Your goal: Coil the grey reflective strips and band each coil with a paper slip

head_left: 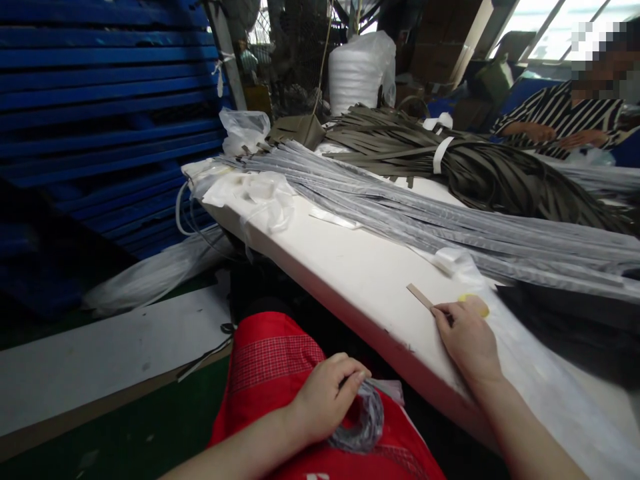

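Your apron point(255, 407): red, checked panel point(277, 359). Your coil point(376, 419): grey. Your strip point(419, 294): tan. Counter point(360, 273) you're at: white. Strap bundle point(483, 170): dark olive, white band point(442, 155). Pallets point(115, 70): blue. Floor point(175, 420): green. Co-worker's shirt point(596, 112): black-and-white stripes.

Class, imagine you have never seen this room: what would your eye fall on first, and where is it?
The bright red cloth over the person's lap stands out, with the left hand holding a grey coil above it. Blue slats fill the upper left. On the white table, a dark bundle lies beyond long greyish strips.
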The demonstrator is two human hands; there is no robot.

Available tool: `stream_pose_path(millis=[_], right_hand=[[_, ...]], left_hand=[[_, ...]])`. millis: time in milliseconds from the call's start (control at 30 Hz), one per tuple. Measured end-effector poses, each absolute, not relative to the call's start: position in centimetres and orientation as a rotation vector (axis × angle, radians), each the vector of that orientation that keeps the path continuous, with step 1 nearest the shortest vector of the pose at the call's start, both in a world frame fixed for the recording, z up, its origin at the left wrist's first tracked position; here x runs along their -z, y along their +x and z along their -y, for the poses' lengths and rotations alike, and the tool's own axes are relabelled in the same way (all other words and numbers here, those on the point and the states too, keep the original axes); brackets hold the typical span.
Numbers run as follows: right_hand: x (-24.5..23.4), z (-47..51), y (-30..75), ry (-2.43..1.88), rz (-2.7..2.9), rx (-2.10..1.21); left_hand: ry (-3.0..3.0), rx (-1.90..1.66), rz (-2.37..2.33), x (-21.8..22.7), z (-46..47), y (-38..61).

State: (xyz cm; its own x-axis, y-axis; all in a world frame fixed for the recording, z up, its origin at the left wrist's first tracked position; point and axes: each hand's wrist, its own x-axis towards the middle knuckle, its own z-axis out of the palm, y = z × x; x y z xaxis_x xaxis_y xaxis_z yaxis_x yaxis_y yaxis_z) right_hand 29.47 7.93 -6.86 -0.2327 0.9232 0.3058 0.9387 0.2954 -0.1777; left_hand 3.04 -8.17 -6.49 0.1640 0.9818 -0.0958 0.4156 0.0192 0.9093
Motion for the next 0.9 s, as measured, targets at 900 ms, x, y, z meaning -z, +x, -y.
stream_pose_path(millis=[900], right_hand=[[6.8, -8.9, 30.4, -1.735, 2.13, -0.3]], left_hand=[[1.54, -0.763, -1.409, 6.7, 7.8, 3.2]])
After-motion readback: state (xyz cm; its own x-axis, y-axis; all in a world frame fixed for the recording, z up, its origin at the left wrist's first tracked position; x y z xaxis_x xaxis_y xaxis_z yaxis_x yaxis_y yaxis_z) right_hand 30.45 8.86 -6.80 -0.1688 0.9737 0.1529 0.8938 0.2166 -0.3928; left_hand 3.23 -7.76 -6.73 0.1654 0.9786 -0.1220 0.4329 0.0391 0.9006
